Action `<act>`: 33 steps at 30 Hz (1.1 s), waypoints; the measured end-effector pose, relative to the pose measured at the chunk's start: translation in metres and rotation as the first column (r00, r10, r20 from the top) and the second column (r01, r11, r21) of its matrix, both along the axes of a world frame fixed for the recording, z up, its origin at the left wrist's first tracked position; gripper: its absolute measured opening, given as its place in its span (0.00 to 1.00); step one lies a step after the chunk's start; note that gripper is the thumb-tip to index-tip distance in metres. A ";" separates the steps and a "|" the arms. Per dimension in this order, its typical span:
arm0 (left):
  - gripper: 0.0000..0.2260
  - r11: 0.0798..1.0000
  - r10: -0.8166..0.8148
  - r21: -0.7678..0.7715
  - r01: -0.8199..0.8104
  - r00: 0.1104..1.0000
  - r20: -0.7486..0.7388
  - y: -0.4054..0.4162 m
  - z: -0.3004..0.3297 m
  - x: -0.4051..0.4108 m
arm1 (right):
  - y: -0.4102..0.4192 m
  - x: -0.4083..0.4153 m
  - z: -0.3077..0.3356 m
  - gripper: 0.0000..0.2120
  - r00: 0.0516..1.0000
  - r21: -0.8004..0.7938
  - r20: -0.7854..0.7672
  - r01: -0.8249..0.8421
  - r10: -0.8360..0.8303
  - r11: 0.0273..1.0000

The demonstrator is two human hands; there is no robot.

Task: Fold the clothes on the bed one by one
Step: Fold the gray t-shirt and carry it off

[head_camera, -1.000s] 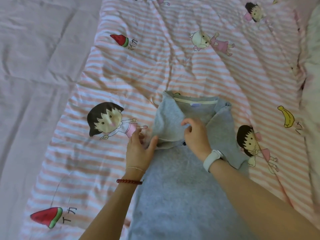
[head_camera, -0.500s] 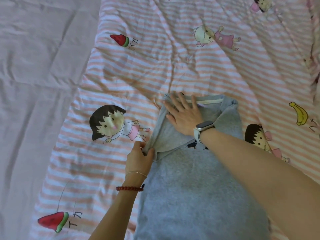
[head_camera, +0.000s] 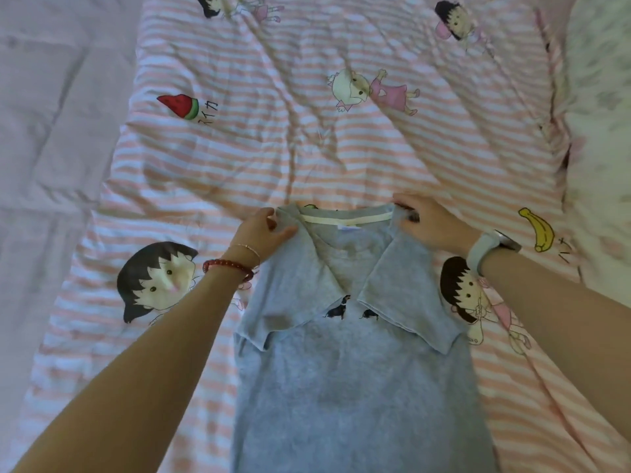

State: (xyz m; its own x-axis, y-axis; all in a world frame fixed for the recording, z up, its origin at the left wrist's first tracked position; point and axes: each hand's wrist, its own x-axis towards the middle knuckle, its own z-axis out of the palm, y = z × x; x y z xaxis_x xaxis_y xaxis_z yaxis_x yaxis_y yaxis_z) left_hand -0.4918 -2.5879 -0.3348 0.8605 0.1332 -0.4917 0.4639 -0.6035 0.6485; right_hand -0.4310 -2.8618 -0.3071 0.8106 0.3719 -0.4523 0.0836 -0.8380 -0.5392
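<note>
Soft, dim, even daylight; faint shadows under forearms; slight overall softness; wide-angle bending at edges.

The bed (head_camera: 51, 131) carries a pink-striped cartoon quilt (head_camera: 273, 158); a grey shirt (head_camera: 358, 387) lies flat on the quilt, sleeves folded in.

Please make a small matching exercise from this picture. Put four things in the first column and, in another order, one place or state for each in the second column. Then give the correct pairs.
Column one:
1. grey T-shirt
2. left hand
3. right hand
4. banana print

Column two:
A. grips the shirt's shoulder corner beside a wrist with a watch
B. on the striped bedcover, right of the watch
C. lies flat with both sleeves folded inward
D. grips the shirt's shoulder corner above a red bead bracelet

Pairs: 1-C, 2-D, 3-A, 4-B
</note>
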 end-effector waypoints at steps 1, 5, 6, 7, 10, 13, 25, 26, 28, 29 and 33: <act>0.21 1.000 -0.001 -0.027 0.000 0.999 -0.044 0.000 -0.002 0.009 | -0.004 0.004 -0.001 0.20 0.999 0.023 -0.053 0.010 -0.009 1.000; 0.10 0.999 -0.008 -0.039 0.005 0.996 -0.091 0.001 -0.002 0.027 | -0.013 0.010 -0.010 0.15 0.986 0.034 -0.164 -0.008 0.014 0.999; 0.11 0.999 -0.011 -0.044 0.007 0.997 -0.078 0.001 -0.001 0.028 | -0.013 0.009 -0.010 0.08 0.987 0.025 -0.160 -0.008 0.012 1.000; 0.10 0.998 -0.004 -0.064 0.001 0.999 -0.046 0.001 0.003 0.027 | -0.013 0.007 -0.009 0.03 0.991 0.020 -0.133 -0.006 0.009 1.000; 0.04 0.995 0.007 -0.095 0.006 0.991 0.135 -0.001 0.024 0.015 | -0.011 -0.007 0.002 0.12 0.997 0.050 0.072 0.001 -0.005 0.999; 0.06 1.000 -0.020 -0.015 0.027 0.947 0.322 -0.004 0.041 -0.019 | -0.014 -0.041 0.019 0.08 0.940 0.101 0.341 -0.003 -0.032 0.995; 0.06 0.962 -0.271 0.198 0.185 0.688 0.673 -0.023 0.072 -0.239 | -0.050 -0.244 0.056 0.11 0.783 0.069 0.621 -0.087 0.026 0.994; 0.07 0.954 -0.299 0.217 0.205 0.682 0.667 -0.024 0.073 -0.258 | -0.053 -0.262 0.057 0.09 0.783 0.079 0.621 -0.105 0.034 0.991; 0.07 0.931 -0.364 0.267 0.248 0.662 0.655 -0.025 0.075 -0.292 | -0.061 -0.294 0.058 0.09 0.761 0.107 0.647 -0.156 0.050 0.982; 0.07 0.918 -0.395 0.283 0.276 0.656 0.643 -0.025 0.076 -0.306 | -0.064 -0.308 0.059 0.10 0.764 0.109 0.642 -0.167 0.058 0.980; 0.02 0.876 -0.482 0.312 0.368 0.646 0.592 -0.030 0.072 -0.351 | -0.076 -0.358 0.057 0.20 0.794 0.029 0.586 -0.219 0.160 0.975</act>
